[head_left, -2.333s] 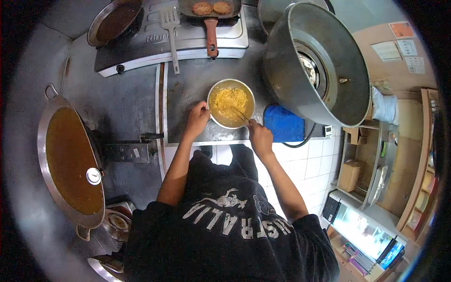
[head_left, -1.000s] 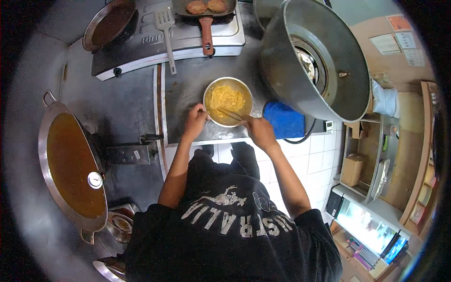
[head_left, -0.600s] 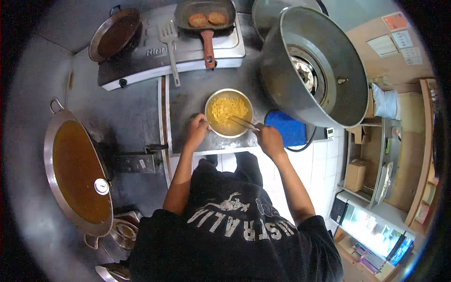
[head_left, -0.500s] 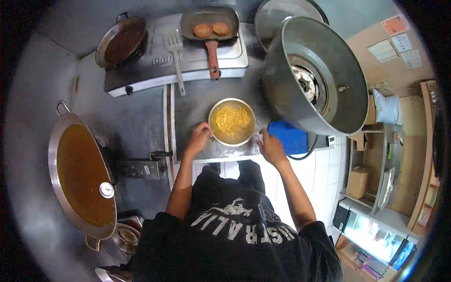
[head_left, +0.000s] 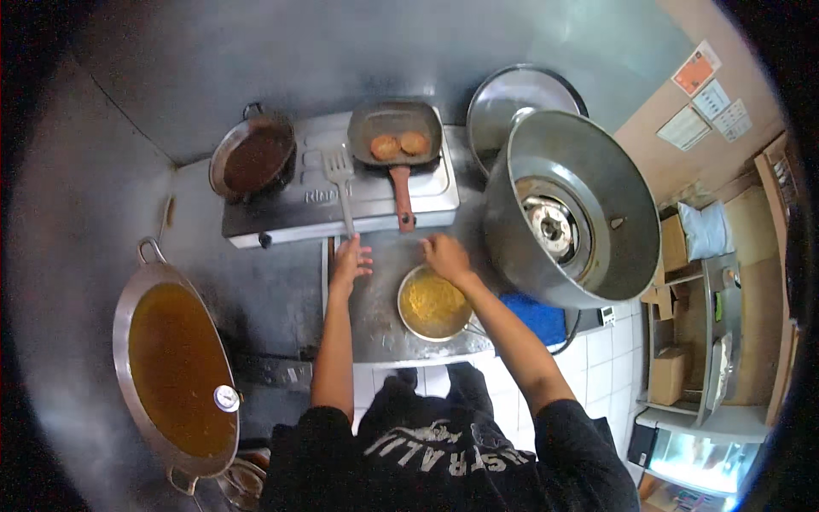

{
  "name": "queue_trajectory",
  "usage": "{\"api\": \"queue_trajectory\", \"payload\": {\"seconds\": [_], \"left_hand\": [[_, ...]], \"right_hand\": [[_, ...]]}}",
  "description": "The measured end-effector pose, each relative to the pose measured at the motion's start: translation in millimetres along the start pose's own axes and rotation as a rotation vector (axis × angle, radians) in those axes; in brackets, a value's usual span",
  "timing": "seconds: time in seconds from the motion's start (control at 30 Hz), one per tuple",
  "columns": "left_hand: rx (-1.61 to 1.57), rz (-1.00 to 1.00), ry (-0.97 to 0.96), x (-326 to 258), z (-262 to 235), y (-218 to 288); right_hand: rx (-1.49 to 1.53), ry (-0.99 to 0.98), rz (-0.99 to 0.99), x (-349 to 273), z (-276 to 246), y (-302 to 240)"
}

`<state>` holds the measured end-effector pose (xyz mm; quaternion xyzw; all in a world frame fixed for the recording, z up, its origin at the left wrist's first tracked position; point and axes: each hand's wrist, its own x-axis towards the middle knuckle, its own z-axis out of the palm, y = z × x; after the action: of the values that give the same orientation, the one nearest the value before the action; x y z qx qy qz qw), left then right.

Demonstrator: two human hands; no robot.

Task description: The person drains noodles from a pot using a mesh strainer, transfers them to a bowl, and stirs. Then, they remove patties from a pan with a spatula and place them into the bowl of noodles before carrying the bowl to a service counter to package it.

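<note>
Head view, left hand (head_left: 351, 258) outstretched, fingers spread

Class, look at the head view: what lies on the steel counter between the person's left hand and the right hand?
In the head view, only bare steel counter lies between the left hand and the right hand; the bowl of yellow mix sits just below the right hand.

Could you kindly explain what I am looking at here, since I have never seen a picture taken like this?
The camera sits on a person's head and looks down through a fisheye lens, so straight edges bend. The forearms entering from below are that person's own. The left hand is open and holds nothing, close to the end of a spatula resting on a tabletop stove. The right hand reaches over the far rim of a metal bowl of yellow food. A frying pan with two patties sits on the stove, and a big wok of oil stands at left.
</note>
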<state>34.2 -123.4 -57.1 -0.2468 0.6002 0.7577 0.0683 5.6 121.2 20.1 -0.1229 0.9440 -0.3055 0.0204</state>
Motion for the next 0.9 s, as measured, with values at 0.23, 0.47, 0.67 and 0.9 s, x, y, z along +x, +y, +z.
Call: {"api": "queue_trajectory", "payload": {"seconds": [0.23, 0.47, 0.67, 0.9], "left_hand": [[-0.037, -0.010, -0.020, -14, 18, -10], [-0.095, -0.007, 0.087, -86, -6, -70], [-0.107, 0.105, 0.055, -181, 18, -96], [-0.181, -0.034, -0.218, -298, 30, -132]], "right_hand": [[-0.196, -0.176, 0.257, 75, 67, 32], [-0.469, -0.242, -0.015, 40, 30, 23], [0.285, -0.537, -0.463, -79, -12, 6], [0.332, -0.946, -0.564, -165, 20, -85]]}}
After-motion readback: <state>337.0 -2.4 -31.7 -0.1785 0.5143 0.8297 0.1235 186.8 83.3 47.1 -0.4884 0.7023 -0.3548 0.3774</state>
